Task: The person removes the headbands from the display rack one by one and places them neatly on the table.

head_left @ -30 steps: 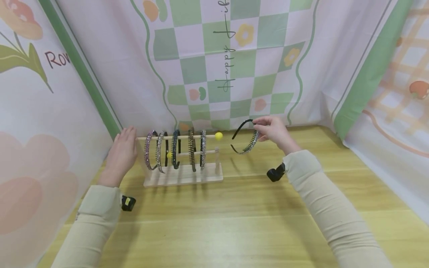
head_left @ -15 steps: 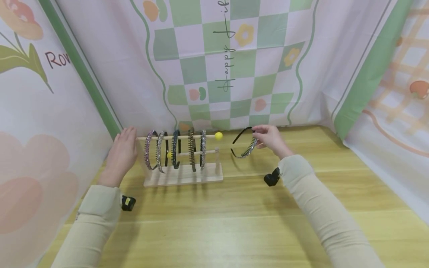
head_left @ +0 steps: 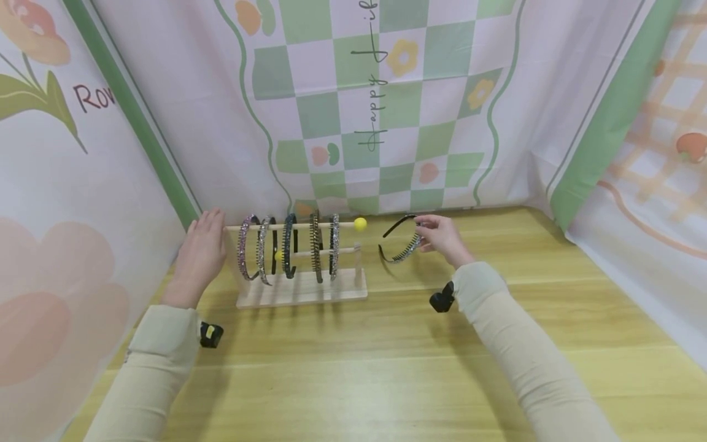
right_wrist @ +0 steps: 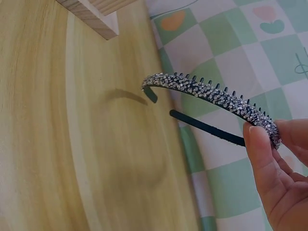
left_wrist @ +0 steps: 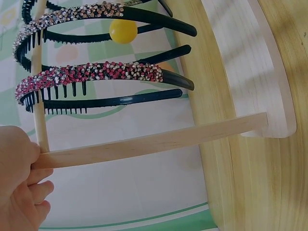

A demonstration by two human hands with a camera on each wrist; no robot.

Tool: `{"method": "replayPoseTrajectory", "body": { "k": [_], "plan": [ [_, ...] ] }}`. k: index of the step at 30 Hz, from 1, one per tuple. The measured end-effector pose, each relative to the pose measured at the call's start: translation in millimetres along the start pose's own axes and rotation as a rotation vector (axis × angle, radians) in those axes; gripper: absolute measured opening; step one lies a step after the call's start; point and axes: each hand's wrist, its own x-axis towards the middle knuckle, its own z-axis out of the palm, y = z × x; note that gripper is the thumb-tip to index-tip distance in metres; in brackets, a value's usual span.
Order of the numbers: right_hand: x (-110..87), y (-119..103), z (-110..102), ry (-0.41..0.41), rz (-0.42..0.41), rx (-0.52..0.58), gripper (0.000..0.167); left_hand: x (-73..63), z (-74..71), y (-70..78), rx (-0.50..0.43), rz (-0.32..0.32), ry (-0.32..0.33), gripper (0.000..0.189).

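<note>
My right hand point(head_left: 444, 236) pinches a black toothed headband point(right_wrist: 207, 94) covered in silvery stones between thumb and fingers. The headband is held sideways in the air, its two free ends pointing left toward the rack. At the left, my left hand point(head_left: 203, 258) grips the top of the side post point(left_wrist: 144, 144) of a wooden headband rack point(head_left: 298, 294). Several jewelled headbands hang on its upper rod, among them a pink one point(left_wrist: 91, 77), a silver one point(left_wrist: 72, 17), a dark blue one point(head_left: 287, 248) and a bronze one point(head_left: 316, 248).
A yellow ball point(head_left: 360, 224) caps the right end of the upper rod; another yellow ball point(left_wrist: 123, 31) ends the lower rod. The rack stands on a wood-grain table point(head_left: 353, 380). Printed fabric point(head_left: 381, 123) rises behind and on both sides.
My right hand has come down and slightly nearer with the headband, which has dropped a little beside the rod's end. The left hand and rack have stayed put.
</note>
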Motion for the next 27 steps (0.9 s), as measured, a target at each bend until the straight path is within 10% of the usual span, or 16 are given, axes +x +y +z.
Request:
{"method": "replayPoseTrajectory", "body": {
  "k": [27],
  "plan": [
    [0.5,30.1,11.2,-0.053,0.046,0.034,0.037,0.3,-1.6,0.6,-0.01,-0.006,-0.022,0.041]
  ]
}}
